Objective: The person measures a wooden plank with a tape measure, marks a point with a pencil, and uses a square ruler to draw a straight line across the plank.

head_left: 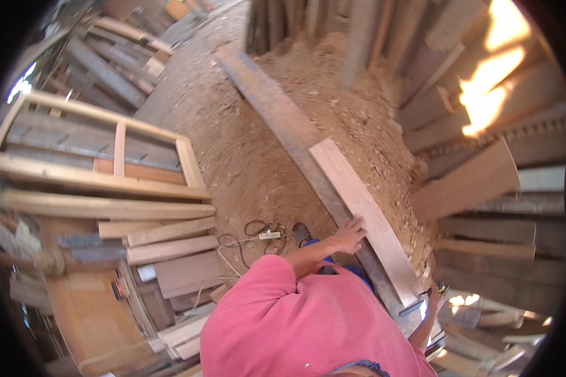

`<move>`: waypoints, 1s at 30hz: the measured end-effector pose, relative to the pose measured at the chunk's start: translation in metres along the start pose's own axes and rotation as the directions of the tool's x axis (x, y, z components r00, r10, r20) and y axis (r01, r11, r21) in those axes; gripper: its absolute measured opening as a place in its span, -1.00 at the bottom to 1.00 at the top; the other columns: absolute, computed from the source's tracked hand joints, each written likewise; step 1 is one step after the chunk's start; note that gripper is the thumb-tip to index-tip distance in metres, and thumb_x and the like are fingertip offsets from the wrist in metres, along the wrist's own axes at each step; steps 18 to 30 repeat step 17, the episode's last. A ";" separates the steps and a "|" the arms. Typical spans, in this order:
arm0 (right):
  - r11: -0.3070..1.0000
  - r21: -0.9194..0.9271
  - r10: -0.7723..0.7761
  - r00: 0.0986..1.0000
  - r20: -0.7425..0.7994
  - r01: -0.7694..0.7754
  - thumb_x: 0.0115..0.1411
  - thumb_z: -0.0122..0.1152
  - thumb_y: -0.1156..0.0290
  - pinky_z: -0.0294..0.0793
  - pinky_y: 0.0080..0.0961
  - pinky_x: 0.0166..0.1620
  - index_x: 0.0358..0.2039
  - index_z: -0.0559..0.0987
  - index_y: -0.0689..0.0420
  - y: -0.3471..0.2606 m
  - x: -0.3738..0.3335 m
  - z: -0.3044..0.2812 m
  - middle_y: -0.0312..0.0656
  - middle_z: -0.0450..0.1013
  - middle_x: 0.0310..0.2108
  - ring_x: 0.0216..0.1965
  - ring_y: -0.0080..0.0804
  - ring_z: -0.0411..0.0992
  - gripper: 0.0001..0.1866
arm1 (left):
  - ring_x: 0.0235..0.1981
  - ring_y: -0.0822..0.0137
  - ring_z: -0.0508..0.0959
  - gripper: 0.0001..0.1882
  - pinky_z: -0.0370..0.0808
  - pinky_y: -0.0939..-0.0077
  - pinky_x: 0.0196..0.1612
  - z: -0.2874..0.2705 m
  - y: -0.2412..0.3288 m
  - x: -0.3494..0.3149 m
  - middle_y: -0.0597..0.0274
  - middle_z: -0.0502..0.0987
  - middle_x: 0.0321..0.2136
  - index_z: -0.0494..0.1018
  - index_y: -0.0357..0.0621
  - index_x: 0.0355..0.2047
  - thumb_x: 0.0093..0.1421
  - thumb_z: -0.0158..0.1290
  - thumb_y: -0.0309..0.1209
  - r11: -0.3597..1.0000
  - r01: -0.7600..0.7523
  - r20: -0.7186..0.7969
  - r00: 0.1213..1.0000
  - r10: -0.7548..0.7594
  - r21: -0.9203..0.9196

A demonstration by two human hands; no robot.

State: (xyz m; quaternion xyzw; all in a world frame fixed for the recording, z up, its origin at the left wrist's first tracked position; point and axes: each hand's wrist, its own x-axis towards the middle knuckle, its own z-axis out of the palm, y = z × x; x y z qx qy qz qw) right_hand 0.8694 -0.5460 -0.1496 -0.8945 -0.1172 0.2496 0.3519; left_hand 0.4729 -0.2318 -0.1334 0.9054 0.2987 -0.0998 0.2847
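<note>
A pale wooden plank (358,201) lies slanted on top of a longer, darker grey board (277,113). My left hand (349,234) rests flat on the plank's left edge, fingers spread, near its lower half. My right hand (435,300) is at the plank's near end, closed around a small dark and yellow object (443,288) that is too small to identify. A metal square (412,307) sits across the near end of the plank, beside my right hand. My pink shirt (283,327) fills the lower middle and hides my lower arms.
Sawdust covers the ground (245,157) under the boards. A pale wooden frame (107,157) and stacked planks (163,242) lie on the left. Boards lean at the right (471,182) and back. A white power strip with cables (267,235) lies by a dark shoe (300,232).
</note>
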 end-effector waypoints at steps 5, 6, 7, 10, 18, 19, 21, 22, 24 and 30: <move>0.936 0.246 -0.322 0.892 0.318 0.250 0.22 0.30 0.26 0.45 -0.46 -0.33 -0.16 0.49 0.22 -0.155 -0.035 0.114 -0.29 0.43 -0.42 -0.40 -0.49 0.40 -0.68 | 0.17 -0.15 0.47 -0.36 0.38 0.07 0.25 -0.011 -0.038 -0.054 -0.22 0.47 0.14 0.42 -0.25 0.19 0.19 0.13 -0.10 0.842 0.046 -0.016 0.998 -0.065 -0.538; 0.946 0.252 -0.299 0.843 0.448 0.202 0.24 0.28 0.29 0.43 -0.51 -0.34 -0.19 0.49 0.17 -0.192 -0.057 0.145 -0.33 0.41 -0.45 -0.43 -0.53 0.37 -0.74 | 0.14 -0.14 0.49 -0.35 0.39 0.07 0.23 -0.016 -0.052 -0.067 -0.21 0.50 0.09 0.41 -0.25 0.19 0.20 0.13 -0.07 0.804 0.044 -0.063 0.993 -0.101 -0.593; 0.968 0.060 -0.241 0.832 0.499 0.245 0.25 0.27 0.31 0.44 -0.51 -0.35 -0.20 0.49 0.15 -0.223 -0.073 0.178 -0.35 0.43 -0.44 -0.43 -0.56 0.38 -0.78 | 0.12 -0.14 0.51 -0.33 0.40 0.08 0.22 -0.021 -0.066 -0.079 -0.21 0.54 0.04 0.40 -0.25 0.20 0.21 0.12 -0.04 0.762 0.033 -0.110 0.985 -0.136 -0.647; 0.880 0.123 -0.400 0.574 0.714 0.459 0.22 0.31 0.33 0.50 -0.50 -0.29 -0.06 0.46 0.22 -0.319 -0.173 0.275 -0.28 0.47 -0.33 -0.39 -0.54 0.44 -0.64 | -0.05 -0.01 0.59 -0.37 0.50 0.13 0.05 -0.039 -0.110 -0.116 -0.11 0.59 -0.09 0.44 -0.24 0.12 0.25 0.11 0.03 0.601 0.003 -0.195 0.944 -0.265 -0.799; 0.316 0.021 -0.406 0.115 0.907 0.948 0.07 0.39 0.15 0.50 -0.10 0.08 0.19 0.36 0.17 -0.444 -0.362 0.436 0.18 0.53 -0.02 0.02 0.16 0.52 -0.28 | -0.53 0.38 0.50 -0.38 0.47 0.45 -0.53 -0.074 -0.233 -0.214 0.20 0.50 -0.48 0.33 -0.05 0.06 0.22 0.21 0.10 0.068 -0.190 -0.199 0.859 -0.471 -0.980; 0.316 0.021 -0.406 0.115 0.907 0.948 0.07 0.39 0.15 0.50 -0.10 0.08 0.19 0.36 0.17 -0.444 -0.362 0.436 0.18 0.53 -0.02 0.02 0.16 0.52 -0.28 | -0.53 0.38 0.50 -0.38 0.47 0.45 -0.53 -0.074 -0.233 -0.214 0.20 0.50 -0.48 0.33 -0.05 0.06 0.22 0.21 0.10 0.068 -0.190 -0.199 0.859 -0.471 -0.980; 0.316 0.021 -0.406 0.115 0.907 0.948 0.07 0.39 0.15 0.50 -0.10 0.08 0.19 0.36 0.17 -0.444 -0.362 0.436 0.18 0.53 -0.02 0.02 0.16 0.52 -0.28 | -0.53 0.38 0.50 -0.38 0.47 0.45 -0.53 -0.074 -0.233 -0.214 0.20 0.50 -0.48 0.33 -0.05 0.06 0.22 0.21 0.10 0.068 -0.190 -0.199 0.859 -0.471 -0.980; 0.316 0.021 -0.406 0.115 0.907 0.948 0.07 0.39 0.15 0.50 -0.10 0.08 0.19 0.36 0.17 -0.444 -0.362 0.436 0.18 0.53 -0.02 0.02 0.16 0.52 -0.28 | -0.53 0.38 0.50 -0.38 0.47 0.45 -0.53 -0.074 -0.233 -0.214 0.20 0.50 -0.48 0.33 -0.05 0.06 0.22 0.21 0.10 0.068 -0.190 -0.199 0.859 -0.471 -0.980; 0.316 0.021 -0.406 0.115 0.907 0.948 0.07 0.39 0.15 0.50 -0.10 0.08 0.19 0.36 0.17 -0.444 -0.362 0.436 0.18 0.53 -0.02 0.02 0.16 0.52 -0.28 | -0.53 0.38 0.50 -0.38 0.47 0.45 -0.53 -0.074 -0.233 -0.214 0.20 0.50 -0.48 0.33 -0.05 0.06 0.22 0.21 0.10 0.068 -0.190 -0.199 0.859 -0.471 -0.980; 0.316 0.021 -0.406 0.115 0.907 0.948 0.07 0.39 0.15 0.50 -0.10 0.08 0.19 0.36 0.17 -0.444 -0.362 0.436 0.18 0.53 -0.02 0.02 0.16 0.52 -0.28 | -0.53 0.38 0.50 -0.38 0.47 0.45 -0.53 -0.074 -0.233 -0.214 0.20 0.50 -0.48 0.33 -0.05 0.06 0.22 0.21 0.10 0.068 -0.190 -0.199 0.859 -0.471 -0.980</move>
